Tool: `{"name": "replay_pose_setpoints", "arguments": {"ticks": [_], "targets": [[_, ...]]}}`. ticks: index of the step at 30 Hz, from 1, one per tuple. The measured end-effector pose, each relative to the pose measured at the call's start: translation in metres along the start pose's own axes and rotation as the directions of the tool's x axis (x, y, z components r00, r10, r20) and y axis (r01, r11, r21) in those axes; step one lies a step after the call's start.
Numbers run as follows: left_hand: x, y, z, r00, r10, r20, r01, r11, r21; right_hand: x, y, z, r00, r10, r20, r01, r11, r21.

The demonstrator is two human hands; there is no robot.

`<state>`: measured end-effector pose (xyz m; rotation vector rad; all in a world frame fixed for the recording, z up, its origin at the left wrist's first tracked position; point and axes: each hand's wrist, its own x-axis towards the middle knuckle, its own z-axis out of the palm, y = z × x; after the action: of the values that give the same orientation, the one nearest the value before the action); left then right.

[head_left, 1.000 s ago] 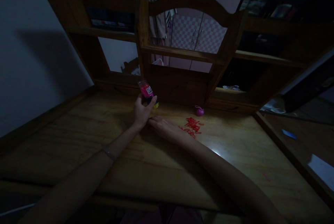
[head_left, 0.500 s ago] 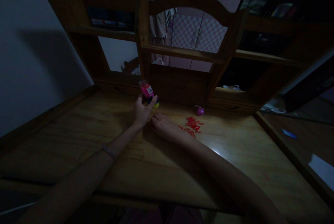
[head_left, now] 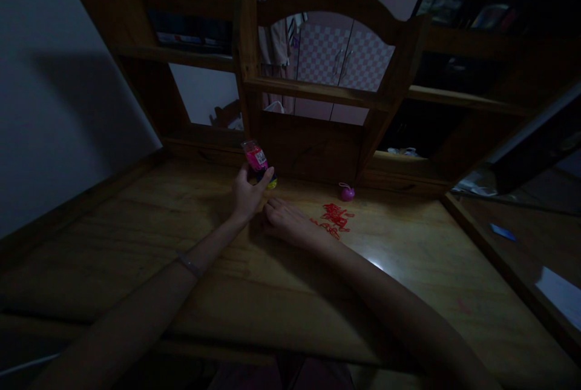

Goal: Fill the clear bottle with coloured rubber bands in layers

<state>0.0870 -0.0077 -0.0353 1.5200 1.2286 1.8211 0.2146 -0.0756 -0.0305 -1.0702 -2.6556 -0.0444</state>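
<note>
In dim light my left hand [head_left: 246,194] is wrapped round a small pink bottle [head_left: 255,158] with a label, tilted, its yellow-green end [head_left: 271,183] near my thumb. My right hand [head_left: 287,220] lies palm down on the wooden desk [head_left: 190,238] just right of the left hand, fingers together and pointing toward the bottle. A heap of small red loops [head_left: 334,219] lies on the desk right of my right hand. A small purple round thing [head_left: 347,194] sits behind the heap.
A wooden hutch [head_left: 318,93] with shelves rises at the desk's back edge. A grey wall is on the left. White paper [head_left: 560,293] and a small blue item [head_left: 502,232] lie on a surface at the far right.
My right hand has slid slightly forward toward the bottle. The left hand and bottle have stayed in place.
</note>
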Motion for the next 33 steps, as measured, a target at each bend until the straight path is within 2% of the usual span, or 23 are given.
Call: {"name": "replay_pose_setpoints", "arguments": {"ticks": [5,10,13,16,18,21,23,25,28,33], "targets": [[0.0,-0.001,0.0,1.0,-0.019,0.014,0.019,1.0,-0.004,-0.001,0.004,-0.014,0.999,0.017,0.042,-0.019,0.999,0.051],[0.0,-0.004,0.0,0.999,-0.009,0.035,0.008,0.999,0.036,-0.002,0.025,-0.054,0.996,0.065,0.052,-0.073,0.986,0.153],[-0.002,-0.003,0.001,0.994,-0.002,0.105,-0.001,1.0,0.028,-0.005,0.041,-0.086,0.987,0.143,-0.071,-0.117,0.95,0.29],[-0.008,0.0,0.002,0.971,-0.002,0.238,-0.004,1.0,0.023,-0.011,0.053,-0.115,0.949,0.206,-0.238,-0.102,0.917,0.386],[-0.013,0.004,0.004,0.941,0.042,0.335,-0.054,0.998,0.027,-0.015,0.057,-0.128,0.912,0.25,-0.325,-0.1,0.905,0.414],[-0.021,0.01,0.006,0.863,0.196,0.466,-0.231,0.973,0.019,-0.019,0.058,-0.14,0.883,0.282,-0.376,-0.103,0.897,0.43],[-0.026,0.015,0.006,0.809,0.252,0.531,-0.302,0.953,0.008,-0.021,0.056,-0.143,0.893,0.269,-0.361,-0.101,0.901,0.422],[-0.029,0.018,0.006,0.785,0.25,0.567,-0.305,0.952,0.003,-0.023,0.053,-0.147,0.92,0.238,-0.312,-0.103,0.913,0.395],[-0.03,0.019,0.005,0.774,0.233,0.588,-0.294,0.956,0.008,-0.026,0.049,-0.151,0.951,0.2,-0.238,-0.112,0.935,0.336],[-0.029,0.019,0.005,0.765,0.255,0.591,-0.318,0.948,0.002,-0.026,0.044,-0.155,0.964,0.186,-0.19,-0.136,0.959,0.249]]}}
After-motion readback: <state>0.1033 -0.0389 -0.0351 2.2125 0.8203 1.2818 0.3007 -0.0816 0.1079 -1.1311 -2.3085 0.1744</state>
